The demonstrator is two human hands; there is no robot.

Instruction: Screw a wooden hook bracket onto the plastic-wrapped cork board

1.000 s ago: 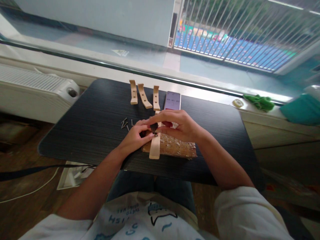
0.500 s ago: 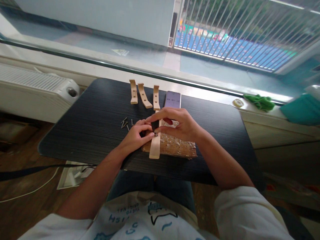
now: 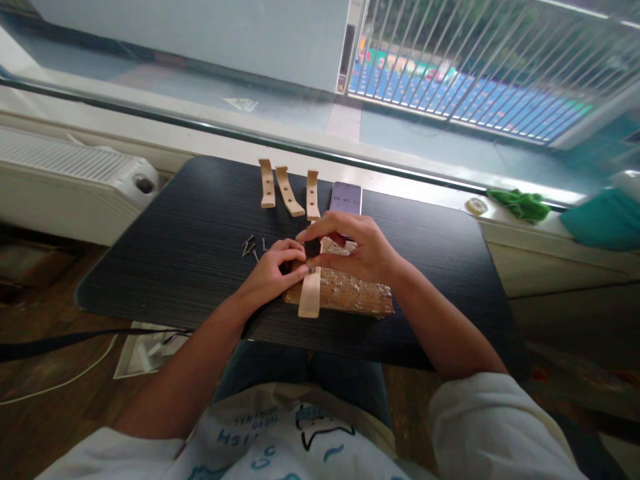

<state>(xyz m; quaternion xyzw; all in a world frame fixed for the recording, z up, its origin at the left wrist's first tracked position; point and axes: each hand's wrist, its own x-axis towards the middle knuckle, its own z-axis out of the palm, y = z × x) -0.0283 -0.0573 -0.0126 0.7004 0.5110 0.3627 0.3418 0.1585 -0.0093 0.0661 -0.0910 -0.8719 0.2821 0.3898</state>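
A pale wooden strip lies across a brown block wrapped in clear plastic, its near end poking past the block's front edge. My left hand is closed at the strip's left side, with the thumb tip beside a small dark fastener on the wood. Above that spot my right hand pinches a small dark piece between thumb and fingers; its exact kind is unclear. The two hands nearly touch, and fingers cover the strip's middle.
Three curved wooden pieces with holes lie at the back of the black table. Several screws are left of my left hand. A phone shows a timer. Tape and a green cloth rest on the sill.
The dark piece in my right hand has turned and now looks rounder. My right fingers have shifted slightly; my left hand and the strip stay in place.
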